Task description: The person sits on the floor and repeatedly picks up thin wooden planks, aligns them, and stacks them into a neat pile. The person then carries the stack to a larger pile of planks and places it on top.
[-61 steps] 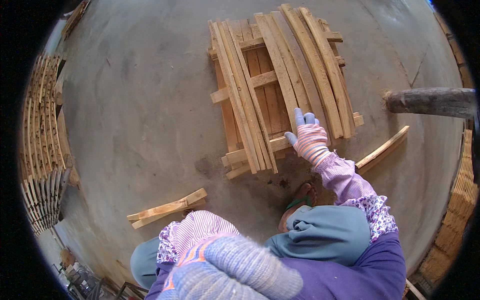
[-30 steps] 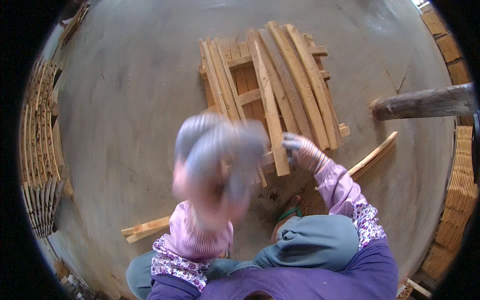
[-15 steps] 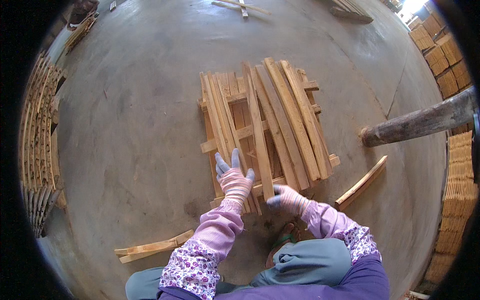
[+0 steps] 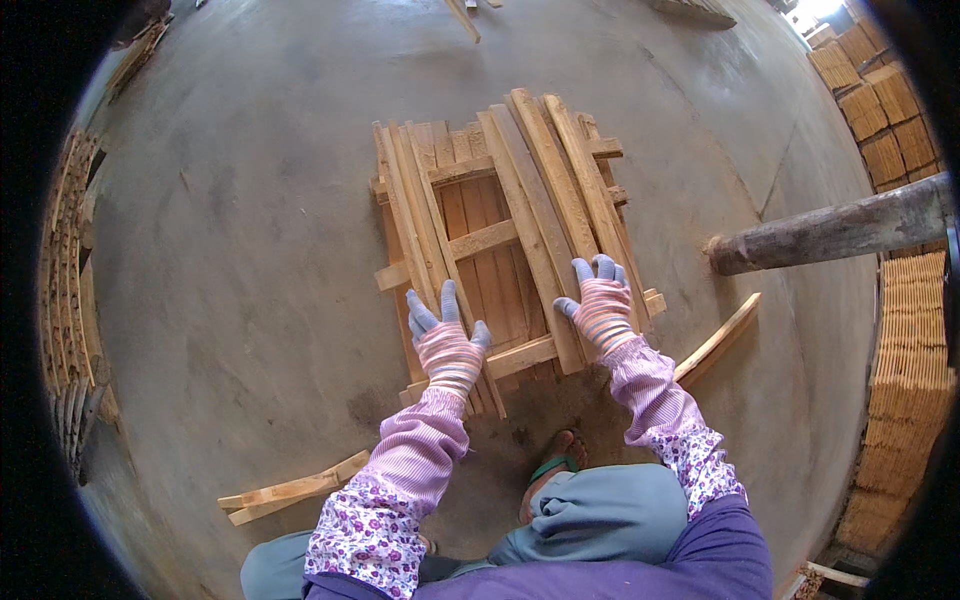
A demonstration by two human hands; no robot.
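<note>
Slats of pale raw wood (image 4: 520, 215), long and narrow, lie side by side over a low wooden frame (image 4: 480, 240) on the grey concrete floor (image 4: 250, 230), centre of the frame. I see my left hand (image 4: 448, 345), in a striped pink glove with blue fingers, spread flat on the near slat ends, and my right hand (image 4: 600, 308) likewise spread and pressing, probably to square them. One loose slat (image 4: 718, 340) lies lower right, two short pieces (image 4: 290, 490) lower left, stacked timber (image 4: 905, 360) at the right rim.
</note>
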